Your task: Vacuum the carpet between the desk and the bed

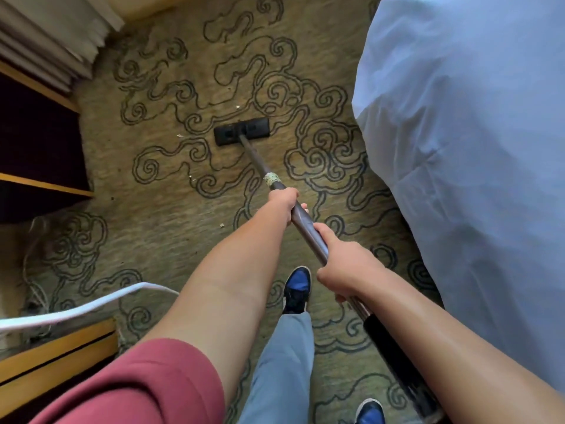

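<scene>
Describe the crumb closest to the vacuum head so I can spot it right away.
Start at the white bed on the right and look left across the patterned carpet to the flat black vacuum head. Just off its left end lies a small pale crumb. Other pale specks lie farther from the head; this one sits level with it.

Black vacuum head (241,131) flat on swirl-patterned carpet (171,209)
</scene>
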A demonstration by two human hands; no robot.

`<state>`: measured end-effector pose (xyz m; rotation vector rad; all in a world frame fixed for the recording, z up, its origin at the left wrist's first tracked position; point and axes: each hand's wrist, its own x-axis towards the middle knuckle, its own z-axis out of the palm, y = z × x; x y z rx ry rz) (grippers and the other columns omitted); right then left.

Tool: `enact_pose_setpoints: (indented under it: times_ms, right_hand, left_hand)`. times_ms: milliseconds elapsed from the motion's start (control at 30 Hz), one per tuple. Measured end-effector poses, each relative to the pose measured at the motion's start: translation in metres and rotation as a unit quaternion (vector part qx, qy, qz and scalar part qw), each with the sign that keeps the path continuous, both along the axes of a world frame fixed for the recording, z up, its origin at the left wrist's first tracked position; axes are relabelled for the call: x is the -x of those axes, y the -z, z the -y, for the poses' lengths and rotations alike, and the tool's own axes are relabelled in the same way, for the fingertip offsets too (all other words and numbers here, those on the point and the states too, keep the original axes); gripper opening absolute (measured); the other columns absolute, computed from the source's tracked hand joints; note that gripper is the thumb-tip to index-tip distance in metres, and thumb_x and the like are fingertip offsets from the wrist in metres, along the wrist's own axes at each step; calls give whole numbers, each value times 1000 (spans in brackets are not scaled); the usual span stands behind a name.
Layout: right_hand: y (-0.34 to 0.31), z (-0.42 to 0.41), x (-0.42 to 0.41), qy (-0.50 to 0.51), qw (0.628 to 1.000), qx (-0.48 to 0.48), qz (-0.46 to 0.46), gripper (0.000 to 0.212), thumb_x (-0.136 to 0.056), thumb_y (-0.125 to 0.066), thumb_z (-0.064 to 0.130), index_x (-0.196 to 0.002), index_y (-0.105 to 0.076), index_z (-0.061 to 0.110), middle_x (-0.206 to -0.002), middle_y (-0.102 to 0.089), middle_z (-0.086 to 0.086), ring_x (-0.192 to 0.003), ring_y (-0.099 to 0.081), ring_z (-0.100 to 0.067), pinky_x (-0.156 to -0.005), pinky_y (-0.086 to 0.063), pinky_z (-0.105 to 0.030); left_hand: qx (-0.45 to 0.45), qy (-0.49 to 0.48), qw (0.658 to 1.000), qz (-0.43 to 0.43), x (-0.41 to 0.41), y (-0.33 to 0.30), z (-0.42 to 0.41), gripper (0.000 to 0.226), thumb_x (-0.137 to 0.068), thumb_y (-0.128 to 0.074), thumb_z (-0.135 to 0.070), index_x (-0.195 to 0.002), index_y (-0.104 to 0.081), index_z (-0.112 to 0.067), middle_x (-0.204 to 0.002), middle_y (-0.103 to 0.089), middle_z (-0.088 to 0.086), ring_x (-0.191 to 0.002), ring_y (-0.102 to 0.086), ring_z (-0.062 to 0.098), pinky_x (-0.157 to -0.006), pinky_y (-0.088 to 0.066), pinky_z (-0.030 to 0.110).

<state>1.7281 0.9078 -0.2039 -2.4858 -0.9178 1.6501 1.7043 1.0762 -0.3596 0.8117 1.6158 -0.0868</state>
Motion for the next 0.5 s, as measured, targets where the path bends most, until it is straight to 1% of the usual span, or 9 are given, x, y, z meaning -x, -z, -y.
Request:
enact_pose_setpoints:
  times_ms: [67, 100, 200, 233, 267, 333, 367, 433, 500]
  right_hand:
    - [-6, 4, -4, -10, 1000, 4, 8, 94, -81, -54, 12, -157, -9, 44, -88, -64, -4, -61, -68, -20, -70, -62, -37]
    - [-11, 7, -5, -12, 1000, 2, 7, 94, -81, -54, 11, -157, -9, 44, -86, -63, -3, -58, -67, -19, -68, -62, -36]
    - [-32, 36, -2, -28, 1000, 9, 5, 94, -81, -53, 10, -157, -8, 43, -99, -65, -7, -67, -69, -22, -70, -63, -38]
    - [-41, 52, 0, -30, 999, 17, 2, 94, -81, -53, 10, -157, -8, 44, -101, -65, -8, -67, -70, -22, -67, -63, -37]
    - [-51, 68, 4, -32, 999, 25, -6, 94, -82, -52, 9, -157, -8, 45, -100, -65, -8, -62, -70, -20, -59, -62, -34]
    - [-68, 101, 11, -36, 999, 36, -19, 94, -82, -51, 8, -157, -8, 46, -100, -64, -8, -50, -68, -16, -41, -53, -26]
    - [-73, 113, 15, -33, 999, 36, -22, 94, -82, -50, 7, -157, -9, 46, -101, -64, -9, -47, -68, -16, -38, -50, -25]
    - [-86, 146, 24, -30, 998, 38, -27, 93, -82, -49, 7, -157, -10, 46, -104, -62, -10, -48, -69, -17, -42, -55, -28]
    - [-95, 182, 34, -31, 998, 40, -34, 92, -83, -49, 7, -157, -10, 46, -102, -61, -10, -47, -70, -18, -46, -59, -31]
  left_hand:
    - [-1, 5, 1000, -5, -5, -6, 6, 38, -97, -50, -5, -135, -50, 2, -75, -56, 13, -53, -58, 23, -42, -49, 27]
    - [1, 6, 1000, -8, -5, -11, 10, 38, -98, -49, -5, -135, -50, 2, -74, -57, 12, -53, -58, 23, -42, -50, 27]
    - [28, 19, 999, -27, 2, -27, 43, 36, -99, -49, -9, -134, -48, -2, -76, -61, 12, -56, -62, 23, -49, -52, 30]
    - [39, 24, 998, -33, 7, -36, 61, 34, -100, -49, -11, -133, -48, -3, -79, -63, 13, -57, -63, 23, -48, -52, 29]
    - [50, 29, 998, -39, 13, -44, 80, 33, -101, -48, -11, -133, -48, -4, -84, -65, 13, -58, -64, 23, -44, -52, 28]
    - [65, 27, 997, -40, 23, -57, 114, 34, -102, -45, -11, -135, -49, -4, -96, -68, 15, -59, -63, 24, -36, -50, 27]
    - [71, 30, 996, -40, 26, -61, 128, 33, -103, -44, -11, -135, -49, -4, -94, -68, 15, -58, -62, 25, -37, -50, 28]
    - [79, 41, 995, -42, 38, -72, 164, 33, -103, -42, -12, -135, -49, -5, -86, -67, 13, -58, -62, 24, -44, -51, 32]
    - [88, 42, 995, -35, 51, -81, 203, 32, -104, -42, -13, -134, -49, -6, -83, -65, 12, -60, -62, 23, -48, -52, 35]
